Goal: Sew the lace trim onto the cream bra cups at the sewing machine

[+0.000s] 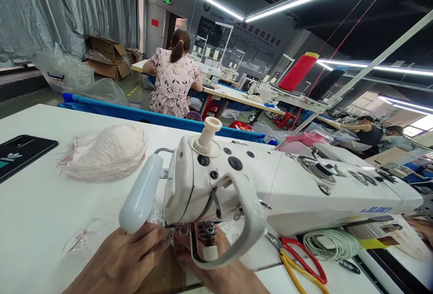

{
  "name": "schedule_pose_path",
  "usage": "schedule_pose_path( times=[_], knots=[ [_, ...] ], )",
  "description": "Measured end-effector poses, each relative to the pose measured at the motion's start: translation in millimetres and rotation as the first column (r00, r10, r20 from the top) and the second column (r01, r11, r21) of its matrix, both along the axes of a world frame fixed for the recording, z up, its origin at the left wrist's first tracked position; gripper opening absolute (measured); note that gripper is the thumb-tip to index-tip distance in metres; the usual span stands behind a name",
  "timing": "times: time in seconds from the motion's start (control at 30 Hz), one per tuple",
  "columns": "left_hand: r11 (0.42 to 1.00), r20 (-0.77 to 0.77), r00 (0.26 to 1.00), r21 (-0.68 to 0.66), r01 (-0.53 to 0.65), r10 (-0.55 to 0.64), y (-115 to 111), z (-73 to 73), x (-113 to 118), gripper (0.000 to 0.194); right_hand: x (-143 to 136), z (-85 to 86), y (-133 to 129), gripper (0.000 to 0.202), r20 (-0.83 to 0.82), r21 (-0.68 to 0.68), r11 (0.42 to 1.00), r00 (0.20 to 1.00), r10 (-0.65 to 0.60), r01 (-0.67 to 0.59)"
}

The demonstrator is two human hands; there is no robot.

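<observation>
A white sewing machine (277, 186) stands before me, its head over both my hands. My left hand (130, 255) is left of the needle area with bent fingers closed on a strip of white lace fabric (156, 211). My right hand (225, 264) is under the machine head, partly covered by the curved white guard and presser parts. Its fingertips meet the same lace close to the needle, though most of its fingers are hidden. Over my left hand hangs a rounded pale blue-grey handle (141, 195). A pile of stitched lace cups (110, 152) lies beyond it.
A black phone (27, 152) lies at the far left. Scissors with red and yellow handles (301, 258) and a coil of pale cord (333, 244) lie right. A red thread cone (299, 72) stands above. Ahead, a person in a floral top (176, 77) sits at another table.
</observation>
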State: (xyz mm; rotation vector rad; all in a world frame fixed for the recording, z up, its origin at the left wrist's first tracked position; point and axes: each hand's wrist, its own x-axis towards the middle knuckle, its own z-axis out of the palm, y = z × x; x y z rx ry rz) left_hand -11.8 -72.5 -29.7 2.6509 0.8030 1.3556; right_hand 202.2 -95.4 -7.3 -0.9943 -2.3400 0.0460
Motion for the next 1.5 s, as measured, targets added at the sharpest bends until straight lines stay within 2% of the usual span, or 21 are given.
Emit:
schedule_pose_path(
  times=[0.1,0.2,0.43,0.6,0.7,0.87,0.93,1.03,1.2,1.4,1.5],
  knots=[
    [1.000,-0.005,1.000,0.005,-0.007,0.007,0,-4.0,0,0.043,0,-2.0,-1,0.020,-0.015,0.049,0.998,0.999,-0.034,0.035],
    [0.999,0.042,0.998,0.010,-0.048,0.048,0,-4.6,3,0.044,-1,0.2,-1,0.020,0.008,0.058,0.998,1.000,-0.006,0.006],
    [0.999,0.001,1.000,0.027,-0.031,0.031,-1,3.5,4,0.047,1,7.1,3,0.011,0.062,-0.114,0.992,0.996,0.069,-0.062],
    [0.999,-0.012,0.999,0.037,-0.036,0.036,-1,5.2,3,0.044,10,-5.6,-2,0.026,0.166,-0.182,0.983,0.984,0.060,-0.029],
    [0.998,-0.062,0.997,0.059,-0.037,0.040,-1,7.0,3,0.043,12,-7.7,-4,0.028,0.131,-0.183,0.983,0.991,0.011,0.014],
    [0.995,-0.029,0.998,0.086,-0.058,0.061,0,4.3,4,0.043,8,3.9,-1,0.021,0.113,-0.149,0.986,0.989,0.095,-0.078],
    [0.995,-0.009,0.998,0.082,-0.065,0.066,0,0.6,4,0.043,6,7.3,1,0.021,0.091,-0.145,0.986,0.991,0.093,-0.080],
    [0.996,-0.012,0.998,0.066,-0.065,0.065,-1,-2.5,3,0.040,6,8.9,0,0.019,0.048,-0.187,0.979,0.995,0.086,-0.076],
    [0.999,-0.047,0.998,0.025,-0.036,0.038,-1,1.6,1,0.036,6,7.6,1,0.019,0.078,-0.257,0.963,0.992,0.101,-0.078],
    [0.999,-0.129,0.991,0.040,-0.032,0.037,-3,5.4,-2,0.029,9,7.7,1,0.021,0.062,-0.194,0.978,0.994,0.091,-0.077],
    [0.997,-0.117,0.992,0.056,-0.045,0.051,-2,4.9,-2,0.035,10,10.1,1,0.017,0.098,-0.174,0.982,0.991,0.094,-0.076]
  ],
)
